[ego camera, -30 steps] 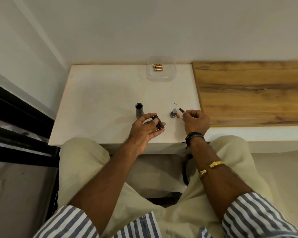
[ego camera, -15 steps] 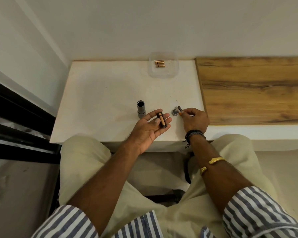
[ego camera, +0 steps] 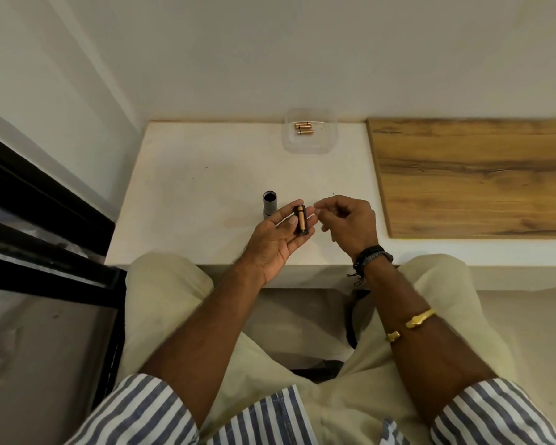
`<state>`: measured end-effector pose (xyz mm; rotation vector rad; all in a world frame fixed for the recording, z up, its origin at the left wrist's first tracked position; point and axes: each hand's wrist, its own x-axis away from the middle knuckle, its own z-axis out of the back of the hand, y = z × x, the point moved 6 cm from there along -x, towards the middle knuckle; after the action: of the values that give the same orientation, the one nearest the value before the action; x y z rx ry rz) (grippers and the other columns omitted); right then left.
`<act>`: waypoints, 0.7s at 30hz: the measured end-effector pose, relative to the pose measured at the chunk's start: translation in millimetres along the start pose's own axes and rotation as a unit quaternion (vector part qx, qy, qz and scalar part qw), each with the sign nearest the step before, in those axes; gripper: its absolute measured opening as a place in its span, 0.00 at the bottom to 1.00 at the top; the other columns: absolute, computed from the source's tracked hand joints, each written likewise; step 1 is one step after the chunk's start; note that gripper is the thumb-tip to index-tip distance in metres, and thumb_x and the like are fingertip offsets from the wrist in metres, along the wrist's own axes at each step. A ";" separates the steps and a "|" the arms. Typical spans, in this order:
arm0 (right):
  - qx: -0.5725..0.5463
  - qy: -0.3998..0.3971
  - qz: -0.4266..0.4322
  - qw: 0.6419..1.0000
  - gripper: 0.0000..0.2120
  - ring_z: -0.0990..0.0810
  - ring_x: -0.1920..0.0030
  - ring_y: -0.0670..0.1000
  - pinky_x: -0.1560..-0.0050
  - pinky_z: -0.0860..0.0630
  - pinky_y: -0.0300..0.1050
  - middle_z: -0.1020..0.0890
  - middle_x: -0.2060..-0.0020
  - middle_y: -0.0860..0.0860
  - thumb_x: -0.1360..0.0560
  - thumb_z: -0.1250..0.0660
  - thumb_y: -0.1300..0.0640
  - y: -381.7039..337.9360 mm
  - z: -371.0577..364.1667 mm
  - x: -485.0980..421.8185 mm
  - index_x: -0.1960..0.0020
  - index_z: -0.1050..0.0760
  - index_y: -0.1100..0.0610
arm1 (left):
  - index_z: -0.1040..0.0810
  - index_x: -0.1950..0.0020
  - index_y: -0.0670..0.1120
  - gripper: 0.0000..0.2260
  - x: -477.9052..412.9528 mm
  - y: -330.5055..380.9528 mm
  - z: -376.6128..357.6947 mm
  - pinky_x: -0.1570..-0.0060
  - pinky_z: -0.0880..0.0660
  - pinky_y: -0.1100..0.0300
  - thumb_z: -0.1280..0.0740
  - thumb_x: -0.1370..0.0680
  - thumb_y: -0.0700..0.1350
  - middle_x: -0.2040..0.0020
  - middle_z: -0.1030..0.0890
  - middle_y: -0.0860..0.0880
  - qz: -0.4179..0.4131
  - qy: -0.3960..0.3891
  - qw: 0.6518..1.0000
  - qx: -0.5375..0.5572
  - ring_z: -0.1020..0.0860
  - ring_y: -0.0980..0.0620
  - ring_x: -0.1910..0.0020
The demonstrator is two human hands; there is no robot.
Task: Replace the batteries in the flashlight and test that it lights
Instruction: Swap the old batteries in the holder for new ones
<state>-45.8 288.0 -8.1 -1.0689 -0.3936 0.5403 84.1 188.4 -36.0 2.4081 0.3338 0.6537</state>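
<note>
A black battery holder (ego camera: 303, 232), one copper-coloured battery (ego camera: 301, 220) seated in it, is gripped in the upturned left hand (ego camera: 275, 240). Whether the curled right hand (ego camera: 350, 220) pinches anything cannot be told. Beyond, on the white surface (ego camera: 190, 194), the grey flashlight tube (ego camera: 269, 208) is stood open-end up. Farthest, spare batteries (ego camera: 302, 125) are kept in a clear plastic tray (ego camera: 308, 148).

The bench (ego camera: 206, 187) has a white matt top, a little rough and stained. The wooden board (ego camera: 479, 178) beside it shows dark grain and is also matt. The container (ego camera: 329, 142) is clear glossy plastic, and the batteries (ego camera: 303, 128) in it shine like copper metal. The flashlight body (ego camera: 269, 207) looks like grey matt metal, the battery holder (ego camera: 301, 220) like black plastic.
</note>
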 end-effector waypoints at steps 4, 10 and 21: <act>0.003 -0.029 0.043 0.999 0.08 0.16 0.65 0.46 0.70 0.20 0.36 0.14 0.59 0.46 0.23 0.30 0.61 -19.8 -0.3 10.7 0.50 0.15 0.50 | 0.25 0.32 0.42 0.14 2.3 6.0 4.4 0.41 0.20 0.53 0.36 0.18 0.36 0.37 0.18 0.39 -0.021 0.016 1.000 -0.014 0.19 0.42 0.38; -0.007 -0.070 0.048 0.996 0.07 0.17 0.62 0.48 0.69 0.18 0.40 0.15 0.53 0.45 0.24 0.26 0.57 -27.8 -8.4 19.6 0.48 0.15 0.48 | 0.25 0.32 0.42 0.15 5.1 9.5 4.6 0.44 0.19 0.53 0.37 0.18 0.35 0.41 0.17 0.40 -0.041 0.037 0.997 -0.050 0.17 0.44 0.42; -0.190 -0.057 -0.160 0.967 0.07 0.18 0.53 0.52 0.59 0.20 0.48 0.17 0.52 0.59 0.24 0.29 0.58 -5.6 -26.2 27.1 0.46 0.19 0.54 | 0.21 0.37 0.44 0.13 5.1 4.2 5.2 0.41 0.20 0.47 0.35 0.19 0.34 0.42 0.16 0.42 -0.053 0.041 0.987 -0.148 0.17 0.45 0.44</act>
<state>-8.3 283.2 -13.2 -1.3134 -0.7788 0.2410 91.4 184.4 -35.1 2.0717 0.3685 0.7025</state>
